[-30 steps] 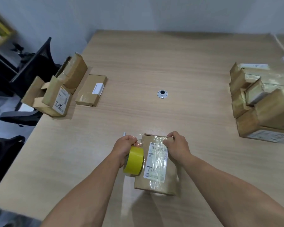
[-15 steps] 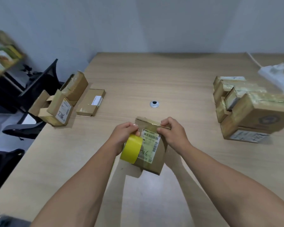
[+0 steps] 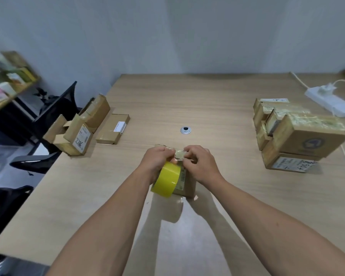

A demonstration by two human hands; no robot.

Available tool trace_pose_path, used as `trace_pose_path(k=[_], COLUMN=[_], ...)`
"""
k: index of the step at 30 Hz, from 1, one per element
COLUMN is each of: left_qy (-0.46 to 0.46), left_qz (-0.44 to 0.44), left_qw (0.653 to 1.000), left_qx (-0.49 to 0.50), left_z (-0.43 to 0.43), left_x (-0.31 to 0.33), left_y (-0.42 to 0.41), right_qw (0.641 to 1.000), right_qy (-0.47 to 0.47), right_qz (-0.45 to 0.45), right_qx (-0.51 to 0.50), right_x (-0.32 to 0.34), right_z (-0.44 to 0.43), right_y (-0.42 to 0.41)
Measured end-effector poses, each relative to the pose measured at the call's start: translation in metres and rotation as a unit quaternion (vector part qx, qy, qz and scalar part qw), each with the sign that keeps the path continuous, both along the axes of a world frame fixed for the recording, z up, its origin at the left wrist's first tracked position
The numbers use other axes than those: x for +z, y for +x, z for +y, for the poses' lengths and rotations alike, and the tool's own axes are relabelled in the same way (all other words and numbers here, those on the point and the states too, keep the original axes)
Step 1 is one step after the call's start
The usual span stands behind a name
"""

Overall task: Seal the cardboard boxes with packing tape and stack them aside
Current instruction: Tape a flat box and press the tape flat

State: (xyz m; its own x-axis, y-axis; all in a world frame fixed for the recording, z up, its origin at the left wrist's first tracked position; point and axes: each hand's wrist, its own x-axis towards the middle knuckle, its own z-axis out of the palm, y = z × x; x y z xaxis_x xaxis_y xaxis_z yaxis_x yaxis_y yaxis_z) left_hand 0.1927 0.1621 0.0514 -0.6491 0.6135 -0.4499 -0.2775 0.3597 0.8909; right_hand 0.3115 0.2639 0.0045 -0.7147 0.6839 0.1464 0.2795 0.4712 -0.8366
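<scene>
Pale wooden table (image 3: 217, 116) carries everything. Left hand (image 3: 154, 159) grips the yellow tape roll (image 3: 166, 179); right hand (image 3: 199, 162), just beside, pinches a clear tape strip (image 3: 179, 154) between them. Directly beneath the grip, the cardboard box (image 3: 189, 186) is mostly hidden, its label blurred.

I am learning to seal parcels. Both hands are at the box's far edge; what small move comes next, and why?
Probably tear off the clear strip: left hand grips the yellow roll, right hand pinches the strip at the box edge.
</scene>
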Motion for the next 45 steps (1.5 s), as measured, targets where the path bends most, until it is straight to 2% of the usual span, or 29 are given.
trace_pose_path(k=[6, 12, 17, 21, 24, 27, 30, 33, 37, 40, 45], left_qy=[-0.04, -0.075, -0.085, -0.088, -0.062, -0.012, -0.015, -0.012, 0.021, 0.056, 0.087], left_qz=[0.045, 0.053, 0.04, 0.063, 0.073, 0.046, 0.06, 0.089, 0.097, 0.053, 0.022], left_qw=[0.998, 0.996, 0.996, 0.994, 0.994, 0.995, 0.989, 0.982, 0.984, 0.991, 0.99], left_qx=[0.007, 0.003, -0.009, -0.031, -0.056, -0.087, -0.134, -0.163, -0.147, -0.114, -0.113], left_z=[-0.002, -0.007, -0.008, -0.008, -0.015, -0.025, -0.03, -0.031, -0.037, -0.043, -0.045], left_x=[0.002, 0.005, 0.006, 0.004, 0.003, -0.002, -0.009, -0.013, -0.018, -0.018, -0.026], left_y=[0.007, 0.003, -0.001, -0.001, 0.002, 0.009, 0.011, 0.015, 0.015, 0.012, 0.009], right_qw=[0.995, 0.992, 0.992, 0.993, 0.995, 0.989, 0.979, 0.978, 0.979, 0.978, 0.971], right_qy=[-0.087, -0.092, -0.092, -0.107, -0.065, -0.03, 0.008, 0.019, 0.018, 0.032, 0.077], right_qz=[0.03, -0.021, -0.041, -0.033, -0.078, -0.142, -0.201, -0.208, -0.203, -0.207, -0.223], right_qx=[-0.043, -0.088, -0.077, -0.029, 0.011, 0.029, 0.036, 0.02, 0.015, 0.021, 0.032], right_x=[0.014, 0.017, 0.012, 0.015, 0.014, 0.021, 0.028, 0.031, 0.031, 0.029, 0.029], right_z=[-0.008, -0.017, -0.018, -0.013, -0.01, -0.009, -0.007, -0.007, -0.006, -0.009, -0.01], right_y=[-0.001, -0.02, -0.02, -0.02, -0.022, -0.026, -0.031, -0.03, -0.029, -0.029, -0.032])
